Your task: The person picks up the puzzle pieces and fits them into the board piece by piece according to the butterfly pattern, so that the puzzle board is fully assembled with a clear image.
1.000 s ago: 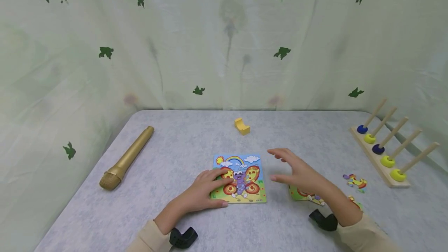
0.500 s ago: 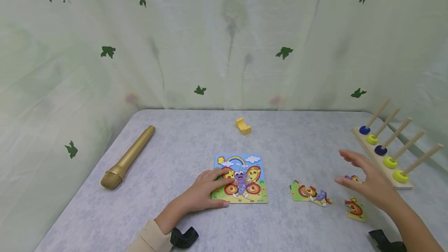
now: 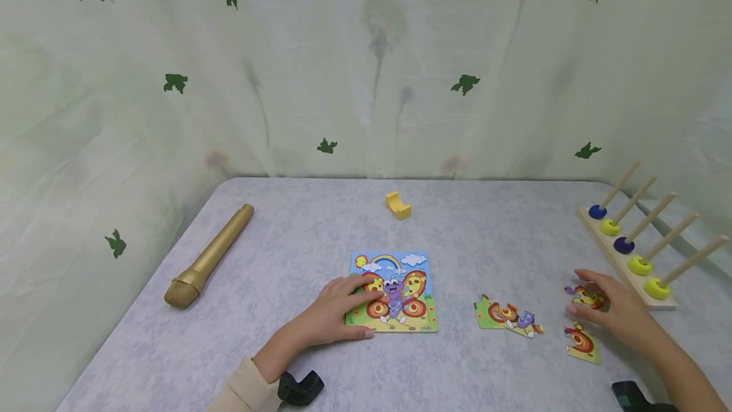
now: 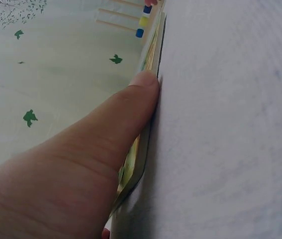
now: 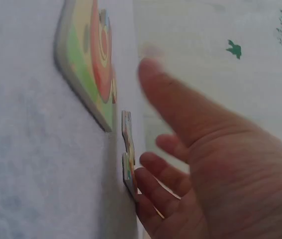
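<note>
Well to the right of the butterfly board [image 3: 394, 297], the right hand [image 3: 624, 315] is spread loosely about the farther puzzle piece [image 3: 586, 296], thumb on its near side, not pinching it; whether a fingertip touches cannot be told. The left hand [image 3: 333, 311] lies relaxed on the board's left part, thumb at the near edge, clasping nothing. The step in hand looks like fetching a loose piece; next would call for pinching its thin edges and lifting without nudging the nearer piece [image 3: 583, 344]. Between these and the board lies a touching pair of pieces [image 3: 493, 315]. The board's lower right corner bears a tiny mark [image 3: 427, 328], unreadable; no brand shows.
</note>
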